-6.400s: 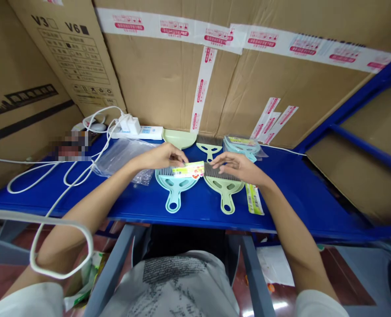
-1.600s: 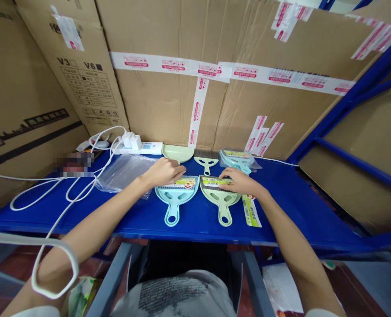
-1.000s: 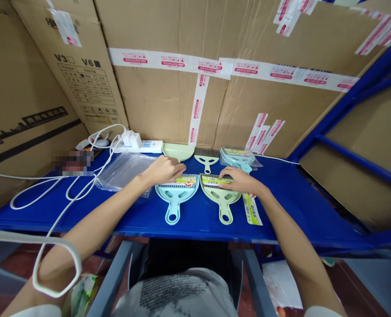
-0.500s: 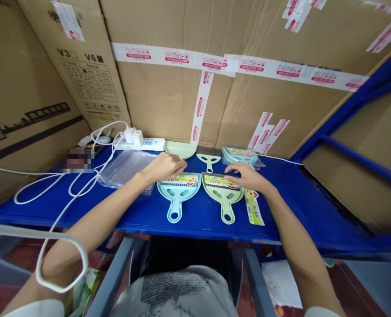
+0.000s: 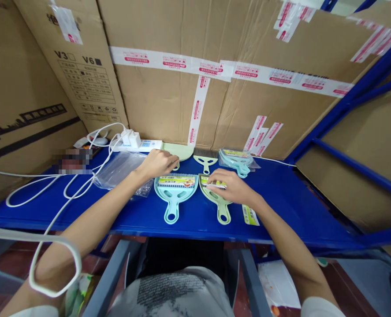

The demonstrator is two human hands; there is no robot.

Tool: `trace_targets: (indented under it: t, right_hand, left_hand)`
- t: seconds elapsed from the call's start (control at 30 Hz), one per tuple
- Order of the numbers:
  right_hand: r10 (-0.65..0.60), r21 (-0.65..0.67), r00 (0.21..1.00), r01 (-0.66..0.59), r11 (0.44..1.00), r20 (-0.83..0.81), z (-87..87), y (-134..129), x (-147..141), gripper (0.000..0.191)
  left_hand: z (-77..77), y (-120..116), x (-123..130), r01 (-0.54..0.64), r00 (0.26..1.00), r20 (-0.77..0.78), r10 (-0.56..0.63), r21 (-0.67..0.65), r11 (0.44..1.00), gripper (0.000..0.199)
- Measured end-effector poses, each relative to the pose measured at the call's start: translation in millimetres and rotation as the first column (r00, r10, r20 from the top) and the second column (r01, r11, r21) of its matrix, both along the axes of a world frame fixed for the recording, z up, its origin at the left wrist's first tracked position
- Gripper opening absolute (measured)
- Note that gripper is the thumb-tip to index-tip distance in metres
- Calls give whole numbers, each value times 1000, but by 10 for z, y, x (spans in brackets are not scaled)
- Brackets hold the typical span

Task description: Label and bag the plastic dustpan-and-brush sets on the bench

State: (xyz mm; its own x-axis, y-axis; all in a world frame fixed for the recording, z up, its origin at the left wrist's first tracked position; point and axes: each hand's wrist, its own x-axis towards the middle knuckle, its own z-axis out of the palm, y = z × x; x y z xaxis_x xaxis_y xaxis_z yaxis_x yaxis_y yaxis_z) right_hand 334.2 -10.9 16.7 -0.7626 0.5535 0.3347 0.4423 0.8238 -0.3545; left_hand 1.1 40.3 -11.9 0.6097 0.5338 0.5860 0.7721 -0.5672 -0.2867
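My left hand (image 5: pixel 158 163) is curled closed above the far edge of a light blue dustpan (image 5: pixel 172 193), with nothing seen in its fingers. A brush with a yellow-green label card (image 5: pixel 178 181) lies in that dustpan. Over the green dustpan (image 5: pixel 223 209) beside it, my right hand (image 5: pixel 230 185) is open, its fingers stretched across the brush label and partly hiding it; contact is unclear. Behind my left hand lies another green dustpan (image 5: pixel 180 152), its handle partly covered. A loose green brush (image 5: pixel 206 164) lies right of it. Near my right forearm is a loose label card (image 5: pixel 250 215).
A bagged light blue dustpan set (image 5: pixel 236 159) lies at the back right. Clear plastic bags (image 5: pixel 122 171) lie on the blue table (image 5: pixel 288 198) at left, with a power strip (image 5: pixel 149 145) and looping white cables. Cardboard walls (image 5: pixel 162 101) and a blue frame (image 5: pixel 354 163) enclose the table.
My right hand has moved left and toward me, from beside the green dustpan's brush to over its label. My left hand stays nearly in place, still curled. The view has shifted slightly.
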Motion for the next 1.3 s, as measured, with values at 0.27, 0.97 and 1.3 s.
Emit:
trace_targets:
  t: [0.27, 0.97, 1.3]
  right_hand:
    - [149, 203, 858, -279, 938, 491, -88, -730, -827, 50]
    - [166, 277, 872, -318, 907, 460, -226, -983, -791, 29]
    - [94, 493, 985, -154, 857, 143, 98, -1079, -494, 25]
  left_hand:
    - [19, -27, 25, -35, 999, -18, 34, -75, 997, 40]
    - [119, 18, 26, 394, 582, 798, 157, -445, 804, 32]
    - [219, 53, -1, 794, 53, 810, 584, -389, 468, 44]
